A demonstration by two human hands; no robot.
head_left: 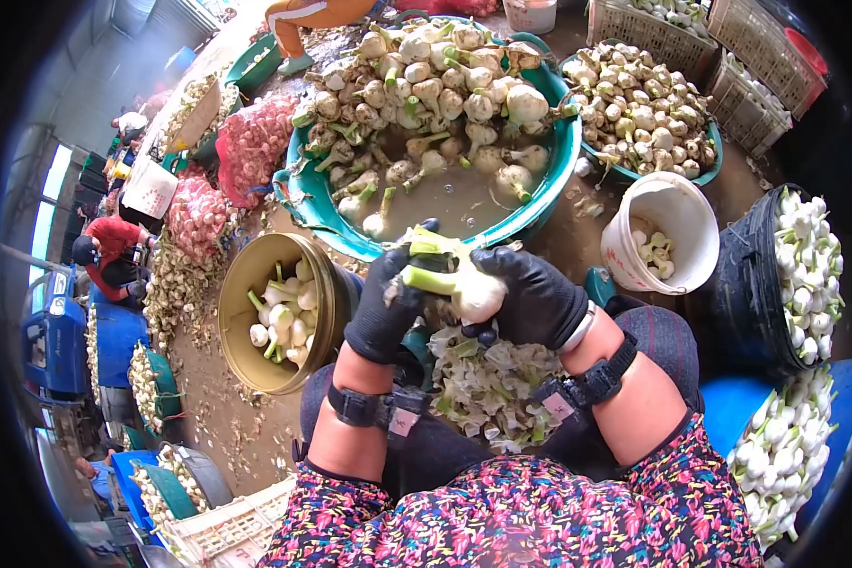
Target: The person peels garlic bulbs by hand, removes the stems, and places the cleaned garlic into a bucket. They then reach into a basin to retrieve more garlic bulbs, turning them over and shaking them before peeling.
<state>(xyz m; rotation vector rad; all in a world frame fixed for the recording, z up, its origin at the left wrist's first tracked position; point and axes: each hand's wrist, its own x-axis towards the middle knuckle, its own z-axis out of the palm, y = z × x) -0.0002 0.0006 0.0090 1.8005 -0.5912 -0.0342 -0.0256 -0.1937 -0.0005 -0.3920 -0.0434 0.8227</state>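
A white garlic bulb point(480, 295) with a thick green stem is held between my gloved hands, in front of my knees. My left hand point(386, 305), in a black glove, is closed around the stem end. On the other side, my right hand point(540, 295) grips the bulb itself, fingers wrapped over it. Pale peeled skins point(488, 383) lie heaped between my legs under the hands. Beyond them stands a large teal tub point(566, 180) of murky water, piled with unpeeled garlic bulbs point(426, 90).
On the left, a tan bucket point(327, 308) contains peeled bulbs. To the right are a white bucket point(620, 251) with a few cloves and a black bucket point(743, 275) full of white bulbs. Plastic crates point(743, 104) sit at upper right. A person in red point(114, 251) works at far left.
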